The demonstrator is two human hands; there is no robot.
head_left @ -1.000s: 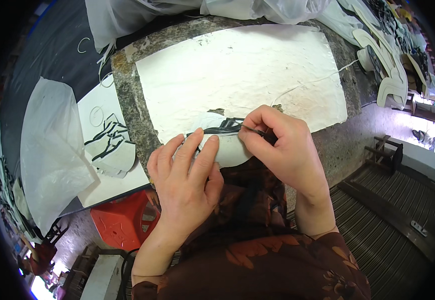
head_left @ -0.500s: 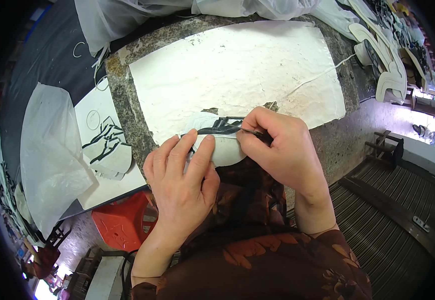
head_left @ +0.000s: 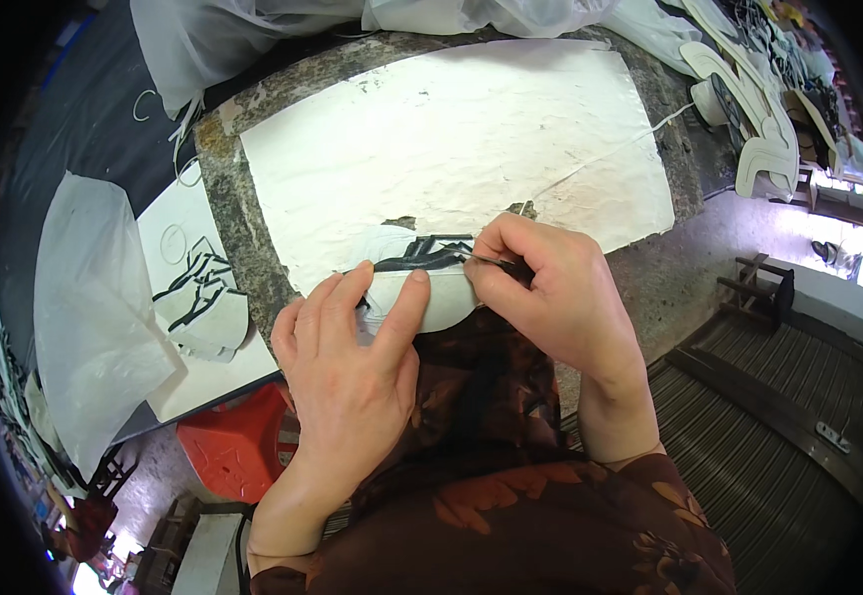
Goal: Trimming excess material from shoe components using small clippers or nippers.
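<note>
A white piece with black strips point(head_left: 436, 297), like part of a shoe upper, lies at the near edge of the white sheet and overhangs toward my lap. My left hand point(head_left: 350, 357) is spread, its fingertips pressing the piece down on its left side. In a pinch of thumb and forefinger, my right hand point(head_left: 562, 293) holds a thin dark pointed tool point(head_left: 491, 260). The tool's tip meets the black strips near their right end. The rest of the tool is hidden in the palm, so its exact kind does not show.
The white sheet point(head_left: 431, 139) covers a stone slab point(head_left: 221, 178). At left, similar pieces point(head_left: 201, 307) lie stacked beside a plastic sheet point(head_left: 99, 307). White cord runs to a spool point(head_left: 711, 101) at right, beside cream cutouts point(head_left: 768, 159). A red stool point(head_left: 233, 446) stands below.
The left forefinger and middle finger have shifted, uncovering more of the black strips. The right hand keeps its pinch on the tool at the strips. The whole view has drifted slightly.
</note>
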